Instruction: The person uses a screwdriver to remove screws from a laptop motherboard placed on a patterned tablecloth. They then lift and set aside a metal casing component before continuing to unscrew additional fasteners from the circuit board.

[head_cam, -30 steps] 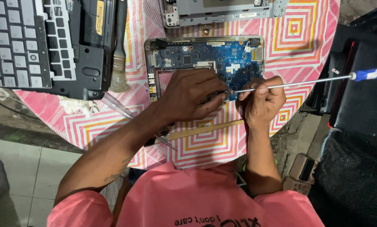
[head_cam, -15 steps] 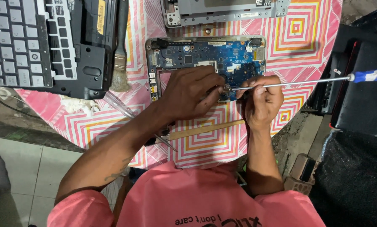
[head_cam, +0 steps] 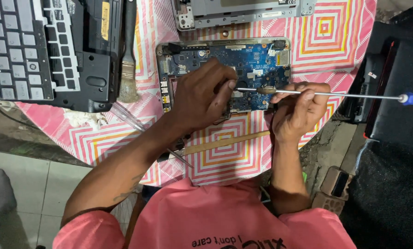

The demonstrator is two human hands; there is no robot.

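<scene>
Now, up close:
Left hand: resting on the blue circuit board, fingers curled down, one fingertip touching the thin metal rod of the screwdriver; gripping anything or not, cannot tell.
Right hand: closed around the screwdriver rod, pinching it between thumb and fingers.
Screwdriver: lying almost flat, long silver rod, blue handle far off to one side, tip down on the board between the two hands.
Circuit board: blue, full of tiny parts, sitting in a grey frame on the tablecloth, partly hidden under the left hand.
Tablecloth: pink with square stripes in orange, white and yellow.
Brush: dark handle, pale bristles, lying beside the board.
Laptop base: black with grey keys, just past the brush.
Grey metal cover: near the board, at the picture's top edge.
Wooden stick: thin and flat, on the cloth near the wrists.
Clear plastic tool: next to the left arm, on the cloth.
Shirt: pink, short sleeves.
</scene>
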